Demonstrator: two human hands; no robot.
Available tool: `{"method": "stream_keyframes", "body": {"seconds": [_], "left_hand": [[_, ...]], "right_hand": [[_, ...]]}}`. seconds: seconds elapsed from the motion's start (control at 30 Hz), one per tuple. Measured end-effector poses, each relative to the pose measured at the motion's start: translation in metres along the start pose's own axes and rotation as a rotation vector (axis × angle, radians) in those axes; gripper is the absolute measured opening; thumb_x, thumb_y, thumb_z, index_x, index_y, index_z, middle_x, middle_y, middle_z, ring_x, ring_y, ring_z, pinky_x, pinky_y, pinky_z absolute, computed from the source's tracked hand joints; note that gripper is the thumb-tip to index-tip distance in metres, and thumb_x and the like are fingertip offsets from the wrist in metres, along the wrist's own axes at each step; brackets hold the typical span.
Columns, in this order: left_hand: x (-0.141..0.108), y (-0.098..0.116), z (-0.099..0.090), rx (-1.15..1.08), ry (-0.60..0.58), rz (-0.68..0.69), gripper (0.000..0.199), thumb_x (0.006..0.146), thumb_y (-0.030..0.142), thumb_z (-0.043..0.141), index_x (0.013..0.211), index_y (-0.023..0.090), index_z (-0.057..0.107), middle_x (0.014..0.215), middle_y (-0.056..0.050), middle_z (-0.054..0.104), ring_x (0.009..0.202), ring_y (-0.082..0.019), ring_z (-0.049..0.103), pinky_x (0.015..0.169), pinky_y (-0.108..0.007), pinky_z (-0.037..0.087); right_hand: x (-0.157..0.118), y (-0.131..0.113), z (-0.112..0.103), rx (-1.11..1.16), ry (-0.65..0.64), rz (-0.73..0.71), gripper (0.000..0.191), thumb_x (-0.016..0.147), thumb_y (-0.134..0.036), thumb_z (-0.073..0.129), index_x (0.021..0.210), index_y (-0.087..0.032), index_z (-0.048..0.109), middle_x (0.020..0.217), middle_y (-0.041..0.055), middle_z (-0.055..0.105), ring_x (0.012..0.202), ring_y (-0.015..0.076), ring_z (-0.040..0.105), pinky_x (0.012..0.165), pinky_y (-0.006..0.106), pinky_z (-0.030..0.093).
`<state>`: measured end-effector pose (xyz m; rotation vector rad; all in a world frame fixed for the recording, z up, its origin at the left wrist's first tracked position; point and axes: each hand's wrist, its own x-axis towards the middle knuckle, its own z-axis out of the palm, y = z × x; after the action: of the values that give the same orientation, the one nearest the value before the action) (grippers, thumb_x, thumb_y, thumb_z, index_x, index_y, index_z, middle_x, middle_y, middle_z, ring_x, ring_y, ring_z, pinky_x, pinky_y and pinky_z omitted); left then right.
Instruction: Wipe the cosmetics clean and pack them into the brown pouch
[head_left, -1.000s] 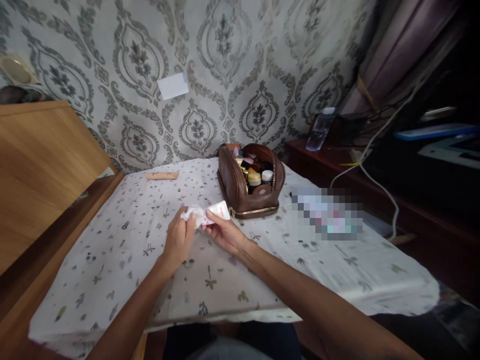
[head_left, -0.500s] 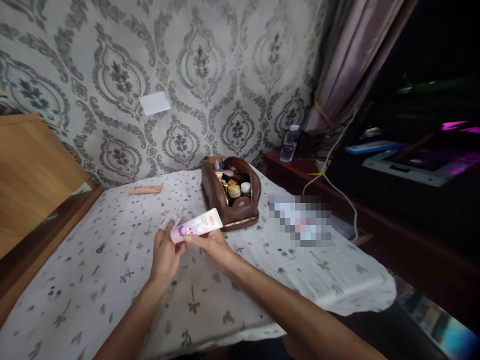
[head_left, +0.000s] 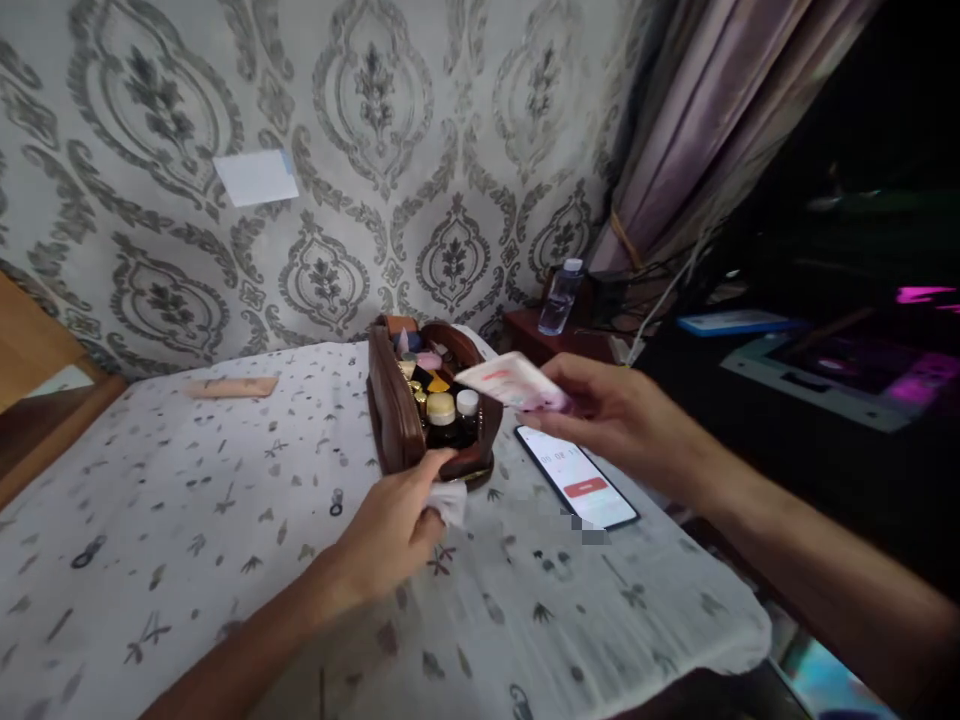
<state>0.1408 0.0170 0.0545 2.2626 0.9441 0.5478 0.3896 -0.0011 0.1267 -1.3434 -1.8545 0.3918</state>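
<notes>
patterned cloth (head_left: 247, 500) bears a brown bag (head_left: 391, 415) of jars (head_left: 441, 410); left grip (head_left: 394, 525) pinches tissue (head_left: 451, 502), right grip (head_left: 626, 415) tube (head_left: 511, 380)

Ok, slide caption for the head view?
Right hand holding a white plastic tube, left hand a white tissue, near an open brown leather bag.

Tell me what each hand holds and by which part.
The right hand holds a tube by the end opposite its flat one. The left hand grips a white tissue; which part, I can't tell.
</notes>
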Motion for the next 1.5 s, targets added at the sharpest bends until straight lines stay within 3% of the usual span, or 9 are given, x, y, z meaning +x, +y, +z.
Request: {"method": "stream_keyframes", "body": {"seconds": [0.13,0.23,0.43,0.67,0.87,1.03,1.17,1.3,1.5], "left_hand": [[-0.007,-0.016,0.013,0.088,0.041,0.109,0.065,0.078,0.007,0.039,0.142,0.017,0.041,0.129,-0.013,0.065,0.106,-0.025,0.067,0.089,-0.039,0.054],[-0.011,-0.021,0.019,0.189,0.059,0.157,0.064,0.079,0.007,0.036,0.143,0.016,0.039,0.126,-0.014,0.066,0.095,-0.023,0.070,0.078,-0.037,0.059],[-0.011,-0.021,0.020,0.266,0.098,0.208,0.065,0.078,0.005,0.035,0.143,0.015,0.039,0.116,-0.014,0.069,0.085,-0.021,0.071,0.066,-0.031,0.060],[-0.013,-0.026,0.021,0.216,0.073,0.173,0.077,0.076,0.005,0.038,0.151,0.022,0.033,0.122,-0.012,0.067,0.091,-0.022,0.070,0.074,-0.034,0.061],[-0.014,-0.023,0.020,0.154,0.088,0.188,0.084,0.076,0.004,0.038,0.156,0.024,0.020,0.133,-0.012,0.063,0.105,-0.024,0.068,0.081,-0.034,0.060],[-0.013,-0.022,0.019,0.135,0.113,0.188,0.087,0.077,0.004,0.039,0.157,0.027,0.014,0.136,-0.009,0.062,0.110,-0.022,0.067,0.086,-0.032,0.058],[-0.013,-0.023,0.021,0.109,0.129,0.180,0.088,0.077,0.004,0.039,0.157,0.027,0.014,0.136,-0.008,0.062,0.113,-0.022,0.066,0.091,-0.033,0.057],[-0.013,-0.022,0.020,0.075,0.123,0.179,0.088,0.076,0.003,0.039,0.157,0.027,0.014,0.139,-0.009,0.060,0.116,-0.023,0.064,0.094,-0.035,0.055],[-0.017,-0.020,0.012,0.086,0.076,0.156,0.084,0.076,0.005,0.039,0.155,0.025,0.018,0.139,-0.010,0.059,0.117,-0.023,0.063,0.097,-0.036,0.052]], "right_hand": [[0.020,0.000,-0.016,-0.254,-0.059,0.015,0.033,0.079,-0.050,0.071,0.088,-0.019,0.065,0.061,-0.0038,0.058,0.052,0.0109,0.048,0.048,0.023,0.032],[0.035,-0.001,-0.014,-0.265,-0.168,-0.044,0.031,0.082,-0.049,0.068,0.085,-0.019,0.064,0.060,-0.0045,0.057,0.053,0.0106,0.049,0.051,0.023,0.033],[0.054,-0.008,0.002,-0.162,-0.319,-0.143,0.026,0.087,-0.044,0.065,0.084,-0.018,0.067,0.062,-0.0042,0.056,0.056,0.0096,0.050,0.054,0.023,0.033],[0.068,-0.005,0.029,-0.113,-0.416,-0.290,0.020,0.087,-0.035,0.065,0.073,-0.020,0.066,0.070,-0.0052,0.055,0.064,0.0088,0.049,0.061,0.023,0.035],[0.070,0.008,0.041,-0.123,-0.452,-0.342,0.020,0.095,-0.029,0.052,0.086,-0.018,0.066,0.082,0.0010,0.056,0.073,0.0132,0.052,0.070,0.027,0.039],[0.063,0.015,0.049,-0.067,-0.433,-0.214,0.013,0.091,-0.024,0.056,0.101,-0.018,0.062,0.074,-0.0028,0.058,0.064,0.0115,0.051,0.061,0.024,0.037],[0.057,0.014,0.056,0.023,-0.444,-0.068,0.012,0.086,-0.026,0.064,0.094,-0.019,0.059,0.064,-0.0066,0.057,0.056,0.0098,0.050,0.054,0.022,0.033],[0.054,0.010,0.059,0.077,-0.411,-0.040,0.011,0.084,-0.027,0.067,0.087,-0.018,0.061,0.065,-0.0056,0.059,0.058,0.0098,0.053,0.055,0.021,0.035],[0.048,0.009,0.050,0.055,-0.338,-0.016,0.022,0.083,-0.031,0.070,0.100,-0.018,0.068,0.074,-0.0016,0.066,0.061,0.0116,0.059,0.056,0.022,0.042]]}}
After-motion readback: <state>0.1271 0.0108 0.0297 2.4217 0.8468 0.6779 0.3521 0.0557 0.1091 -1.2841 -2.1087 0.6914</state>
